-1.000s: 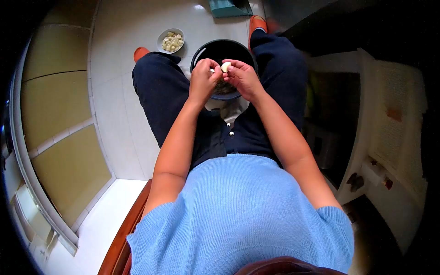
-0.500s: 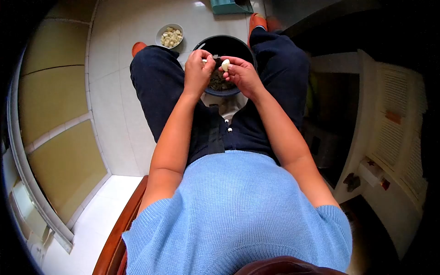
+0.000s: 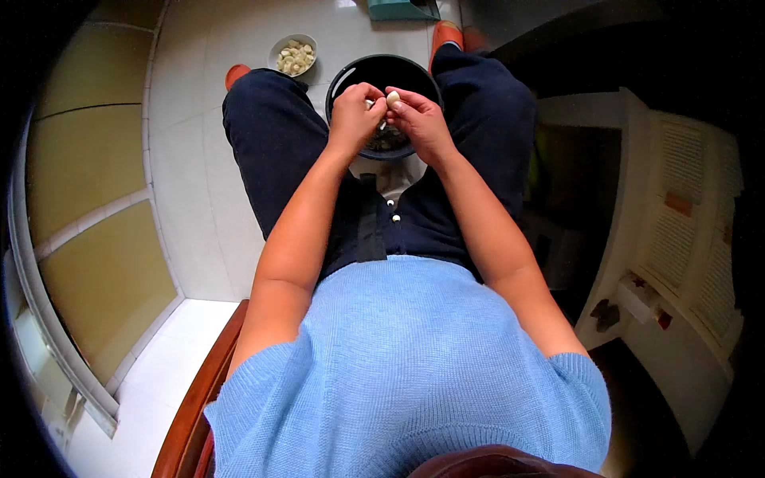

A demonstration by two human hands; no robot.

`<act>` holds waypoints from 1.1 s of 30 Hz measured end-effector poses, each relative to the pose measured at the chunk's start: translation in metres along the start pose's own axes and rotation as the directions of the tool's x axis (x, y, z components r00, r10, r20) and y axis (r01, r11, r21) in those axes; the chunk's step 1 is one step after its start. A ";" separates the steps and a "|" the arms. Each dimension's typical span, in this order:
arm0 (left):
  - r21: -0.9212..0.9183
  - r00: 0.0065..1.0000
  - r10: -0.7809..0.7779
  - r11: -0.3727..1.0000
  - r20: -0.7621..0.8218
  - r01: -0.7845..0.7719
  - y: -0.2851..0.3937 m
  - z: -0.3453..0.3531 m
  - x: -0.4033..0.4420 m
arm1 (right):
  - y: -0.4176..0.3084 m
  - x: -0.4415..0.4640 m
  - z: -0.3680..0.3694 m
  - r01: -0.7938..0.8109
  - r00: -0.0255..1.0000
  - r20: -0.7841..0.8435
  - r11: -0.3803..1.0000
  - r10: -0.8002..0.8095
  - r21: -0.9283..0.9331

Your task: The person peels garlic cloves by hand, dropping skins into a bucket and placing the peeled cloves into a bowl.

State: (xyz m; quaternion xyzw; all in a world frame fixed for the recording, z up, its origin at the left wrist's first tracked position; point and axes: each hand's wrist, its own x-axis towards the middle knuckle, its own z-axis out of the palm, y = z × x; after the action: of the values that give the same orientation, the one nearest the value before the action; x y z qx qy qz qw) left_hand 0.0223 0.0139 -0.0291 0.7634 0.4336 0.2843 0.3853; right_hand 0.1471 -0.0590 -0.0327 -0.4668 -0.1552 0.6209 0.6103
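Between the finger and thumb of my right hand (image 3: 423, 126) is a pale garlic clove (image 3: 392, 99). My left hand (image 3: 355, 118) is closed beside it, its fingertips close to the clove and pinching a small white bit I cannot make out. Both hands are over a black bucket (image 3: 384, 62) standing between my legs. Loose pale scraps (image 3: 388, 140) that look like garlic skins lie at the bottom of the bucket, partly hidden by my hands.
Beyond my left knee, a white bowl (image 3: 272, 61) of peeled garlic cloves (image 3: 296, 56) stands on the tiled floor (image 3: 187, 119). A teal dustpan-like object (image 3: 402, 9) lies at the far edge. Yellowish panels (image 3: 96, 159) line the left side.
My hands have come closer together, and the clove in my right hand is now near my left fingertips. The whole view has shifted slightly.
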 end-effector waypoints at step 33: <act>-0.575 0.897 -0.314 0.689 0.312 0.441 0.022 -0.016 -0.001 | 0.001 -0.003 0.003 0.122 0.992 0.027 0.985 -0.120 -0.119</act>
State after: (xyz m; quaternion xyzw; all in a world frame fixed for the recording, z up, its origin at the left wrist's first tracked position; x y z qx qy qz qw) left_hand 0.0194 0.0115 -0.0024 0.5059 0.4219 0.2537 0.7083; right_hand 0.1437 -0.0605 -0.0305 -0.4864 -0.2266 0.5768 0.6159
